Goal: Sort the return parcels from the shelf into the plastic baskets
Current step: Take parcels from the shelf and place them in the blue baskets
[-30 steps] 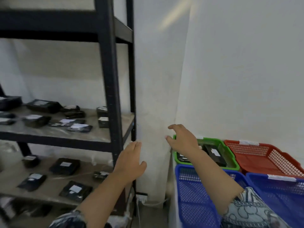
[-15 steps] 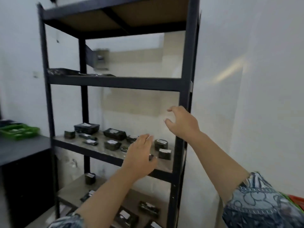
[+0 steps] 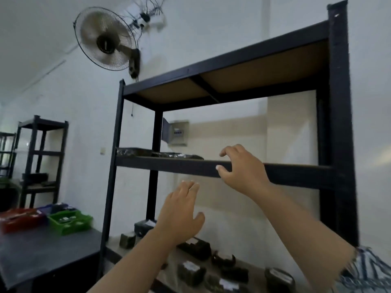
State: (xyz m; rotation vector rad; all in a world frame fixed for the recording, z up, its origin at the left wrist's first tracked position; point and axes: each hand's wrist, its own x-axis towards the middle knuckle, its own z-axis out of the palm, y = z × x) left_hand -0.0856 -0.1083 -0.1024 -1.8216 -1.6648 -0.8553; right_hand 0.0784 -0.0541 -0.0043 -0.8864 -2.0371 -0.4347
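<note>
As the head is swinging up and to the left, the floor baskets that were filling the lower right corner a second ago are dropping out of view, and both arms are climbing with the gaze. Nearest, the left hand (image 3: 179,210) is reaching forward with its fingers straight and close together and the thumb standing out to the side. It is holding nothing and hanging above the lower-shelf parcels (image 3: 191,271), which are lying dark-wrapped and white-labelled on the board below, untouched. Half a second ago this hand was in front of that shelf; now it is rising past it.

Higher and a little further in, the right hand (image 3: 243,168) is arriving at the front rail (image 3: 169,164) of the next shelf up. Its fingers are loosely curled above the edge and the thumb is in front of the rail, gripping nothing. Whether it is touching the metal I cannot tell. Behind that rail, to the left, the upper-shelf parcels (image 3: 160,154) are lying in a low dark row, well apart from the right hand.

Judging by this, the person is passing over the lower stock and going for the upper shelf, so a pick is only beginning and nothing is travelling to a basket yet.

Further off on the left, a green basket (image 3: 69,222) and a red basket (image 3: 21,219) are sitting on a dark table (image 3: 42,250), coming into view only now. Any parcel taken will probably be needing a turn away from the rack (image 3: 338,123) to reach a basket. Beyond, a second rack (image 3: 40,157) is standing by the wall, and a wall fan (image 3: 105,39) is hanging overhead.
</note>
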